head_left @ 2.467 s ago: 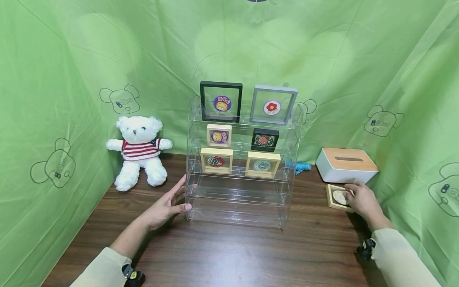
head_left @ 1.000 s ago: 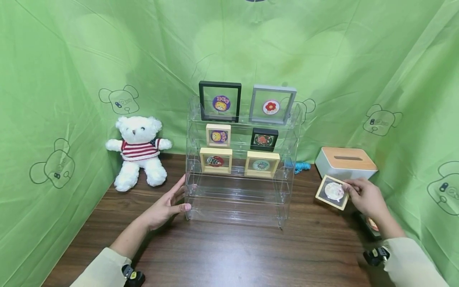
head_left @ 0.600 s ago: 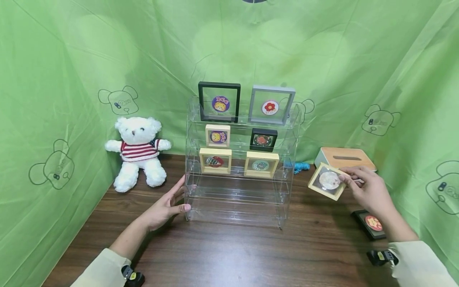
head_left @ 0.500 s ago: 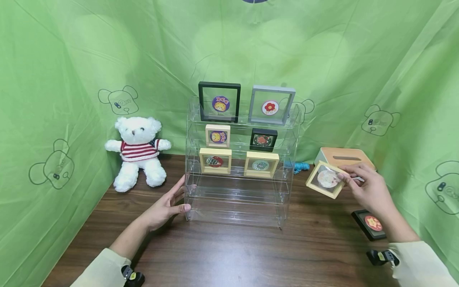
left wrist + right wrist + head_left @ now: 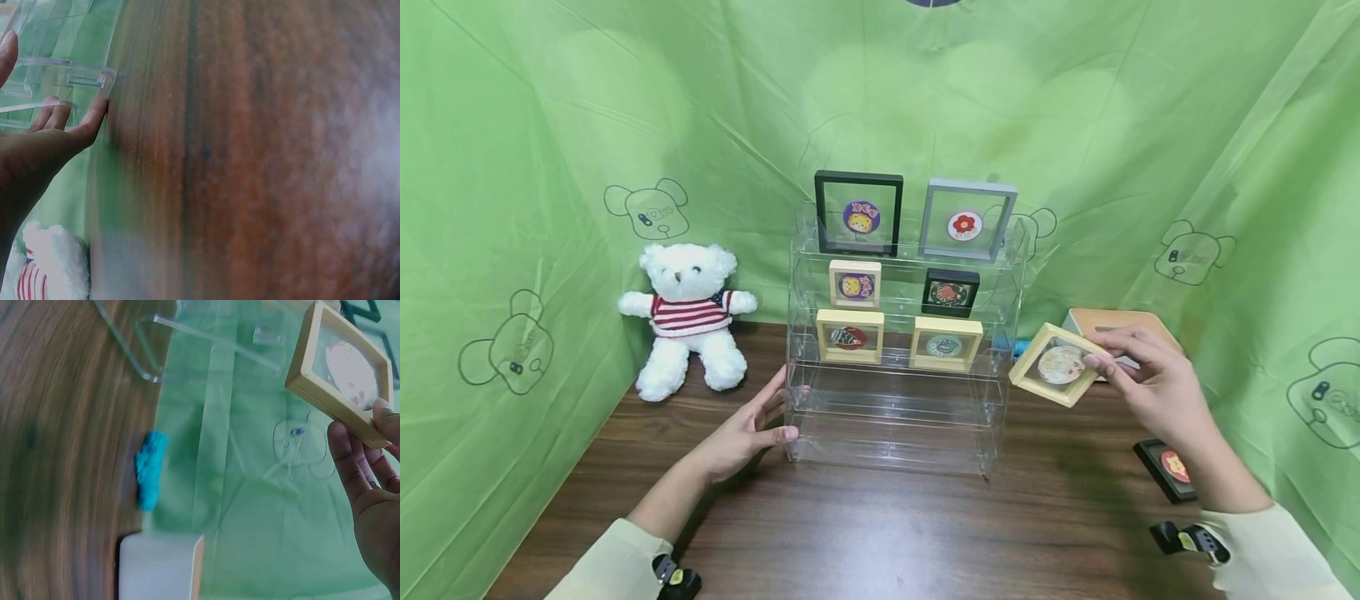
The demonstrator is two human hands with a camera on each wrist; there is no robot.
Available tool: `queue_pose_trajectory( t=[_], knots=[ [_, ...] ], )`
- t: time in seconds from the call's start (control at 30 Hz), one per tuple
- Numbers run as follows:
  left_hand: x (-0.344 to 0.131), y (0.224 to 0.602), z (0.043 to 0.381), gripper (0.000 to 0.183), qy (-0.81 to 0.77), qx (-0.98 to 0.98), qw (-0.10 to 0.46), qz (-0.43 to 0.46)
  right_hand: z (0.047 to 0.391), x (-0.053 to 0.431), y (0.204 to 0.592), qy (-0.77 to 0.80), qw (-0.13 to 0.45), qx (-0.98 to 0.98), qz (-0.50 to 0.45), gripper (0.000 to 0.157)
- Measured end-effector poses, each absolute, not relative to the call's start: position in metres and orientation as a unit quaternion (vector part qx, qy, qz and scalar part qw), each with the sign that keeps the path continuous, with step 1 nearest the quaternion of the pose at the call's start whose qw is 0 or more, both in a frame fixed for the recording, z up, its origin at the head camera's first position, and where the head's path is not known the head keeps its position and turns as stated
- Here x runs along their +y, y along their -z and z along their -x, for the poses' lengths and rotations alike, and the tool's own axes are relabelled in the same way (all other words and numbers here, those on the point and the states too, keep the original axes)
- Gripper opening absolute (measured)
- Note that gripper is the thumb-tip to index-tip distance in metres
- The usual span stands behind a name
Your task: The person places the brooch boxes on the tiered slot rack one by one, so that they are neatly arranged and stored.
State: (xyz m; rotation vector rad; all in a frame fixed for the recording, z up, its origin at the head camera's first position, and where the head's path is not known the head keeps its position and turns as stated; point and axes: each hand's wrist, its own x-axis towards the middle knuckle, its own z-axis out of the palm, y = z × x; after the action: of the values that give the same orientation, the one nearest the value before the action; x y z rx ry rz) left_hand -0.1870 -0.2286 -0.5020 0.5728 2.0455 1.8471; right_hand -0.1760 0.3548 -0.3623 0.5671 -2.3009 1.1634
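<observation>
My right hand (image 5: 1165, 396) pinches the corner of a pale-wood floating display frame (image 5: 1058, 365), thumb on its front. A round white piece shows behind its clear film. The frame is tilted, in the air at the right side of a clear acrylic tiered display stand (image 5: 891, 404). In the right wrist view, thumb and fingers close on the lower edge of the display frame (image 5: 331, 400). My left hand (image 5: 737, 437) rests on the stand's left side panel, fingers extended and thumb at the front edge. In the left wrist view fingertips touch the clear panel (image 5: 62, 61).
Several small frames stand on the upper tiers, among them a black one (image 5: 820, 212) and a grey one (image 5: 928, 217). A black frame (image 5: 1163, 471) lies at right. A tissue box (image 5: 1127, 321) stands behind my right hand; a white teddy bear (image 5: 688, 279) sits left.
My right hand has picked the pale-wood frame up off the table near the tissue box and carried it left and up toward the stand. The left hand stays put.
</observation>
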Motion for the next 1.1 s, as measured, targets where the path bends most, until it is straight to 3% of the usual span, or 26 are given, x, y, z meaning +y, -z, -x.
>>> queue_pose_trajectory(
  t=[0.63,0.83,1.1],
  knots=[
    [-0.229,0.501,0.188,0.106,-0.64,0.725,0.163,-0.198,0.177,0.273,0.356,-0.435,0.219,-0.82,-0.301,0.04],
    [-0.228,0.501,0.187,0.107,-0.64,0.726,0.163,-0.193,0.181,0.253,0.367,-0.387,0.253,-0.816,-0.348,0.045],
    [-0.229,0.503,0.188,0.107,-0.642,0.723,0.163,-0.197,0.184,0.238,0.382,-0.315,0.277,-0.835,-0.357,0.04]
  ],
)
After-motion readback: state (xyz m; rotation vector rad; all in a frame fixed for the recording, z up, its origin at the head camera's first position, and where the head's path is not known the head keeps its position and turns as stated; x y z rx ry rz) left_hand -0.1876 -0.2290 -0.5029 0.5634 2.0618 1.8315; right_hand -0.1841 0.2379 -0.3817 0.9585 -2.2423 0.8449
